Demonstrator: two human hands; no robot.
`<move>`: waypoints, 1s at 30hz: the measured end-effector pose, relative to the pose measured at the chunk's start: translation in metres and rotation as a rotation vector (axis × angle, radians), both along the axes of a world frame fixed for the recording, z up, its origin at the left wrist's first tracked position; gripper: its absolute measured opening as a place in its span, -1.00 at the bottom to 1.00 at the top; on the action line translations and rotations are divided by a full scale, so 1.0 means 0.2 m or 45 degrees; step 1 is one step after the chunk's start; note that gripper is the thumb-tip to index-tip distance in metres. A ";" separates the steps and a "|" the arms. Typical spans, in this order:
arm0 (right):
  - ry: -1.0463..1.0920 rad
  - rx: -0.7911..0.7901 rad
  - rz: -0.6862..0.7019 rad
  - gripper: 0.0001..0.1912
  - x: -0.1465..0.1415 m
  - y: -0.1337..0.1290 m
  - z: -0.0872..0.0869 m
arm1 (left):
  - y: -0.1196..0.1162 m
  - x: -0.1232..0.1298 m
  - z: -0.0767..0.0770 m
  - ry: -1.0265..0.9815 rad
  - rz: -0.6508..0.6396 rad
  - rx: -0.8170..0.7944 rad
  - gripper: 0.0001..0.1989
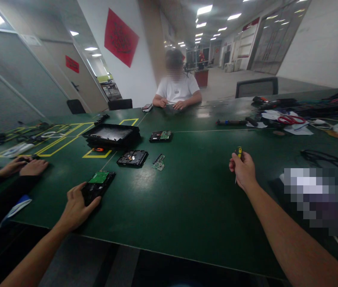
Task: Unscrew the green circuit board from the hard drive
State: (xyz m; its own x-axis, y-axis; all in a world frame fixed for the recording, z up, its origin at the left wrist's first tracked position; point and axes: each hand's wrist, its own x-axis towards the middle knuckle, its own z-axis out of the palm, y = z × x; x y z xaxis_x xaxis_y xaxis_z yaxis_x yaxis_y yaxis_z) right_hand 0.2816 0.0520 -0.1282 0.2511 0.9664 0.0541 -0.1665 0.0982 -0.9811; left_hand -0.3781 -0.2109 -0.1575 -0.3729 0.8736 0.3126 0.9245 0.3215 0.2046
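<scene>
My left hand (77, 205) grips a black hard drive (102, 184) by its sides, near the front left of the table. A green circuit board shows on the drive's upper face. Farther right, my right hand (243, 169) is closed round a screwdriver (239, 152) with a yellow and black handle; its thin shaft points down, above the tabletop. Beyond my left hand lies a second hard drive (132, 158), with loose circuit board pieces (158, 162) beside it. A third hard drive (160, 136) with a green board sits farther back.
A black plastic tray (112, 135) stands on the green table (169, 207) at centre left. A co-worker's hands (33, 165) rest at the left edge. Another person (176, 89) sits opposite. Cables and tools (291, 115) lie at the far right; a blurred object (315, 195) is nearer.
</scene>
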 end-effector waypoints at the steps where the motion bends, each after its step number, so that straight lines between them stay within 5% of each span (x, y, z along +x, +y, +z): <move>1: -0.008 0.006 -0.006 -0.60 0.00 0.00 -0.01 | 0.00 0.01 0.01 0.012 -0.016 0.006 -0.10; 8: -0.026 -0.006 0.018 -0.68 -0.01 0.01 -0.01 | 0.07 0.29 0.14 0.296 -0.140 0.226 -0.18; 14: -0.045 0.011 -0.016 -0.60 0.01 0.02 -0.05 | 0.40 0.51 0.25 0.353 -0.539 0.172 -0.56; 17: -0.036 0.028 -0.029 -0.53 0.01 0.02 -0.05 | 0.60 0.61 0.26 0.284 -0.432 0.061 -0.42; 22: -0.060 0.025 -0.021 -0.51 0.01 0.01 -0.04 | 0.86 0.70 0.23 0.047 0.040 -0.069 -0.24; 30: -0.051 0.008 -0.003 -0.51 0.00 0.02 -0.03 | 0.98 0.62 0.19 -0.085 0.180 -0.191 0.09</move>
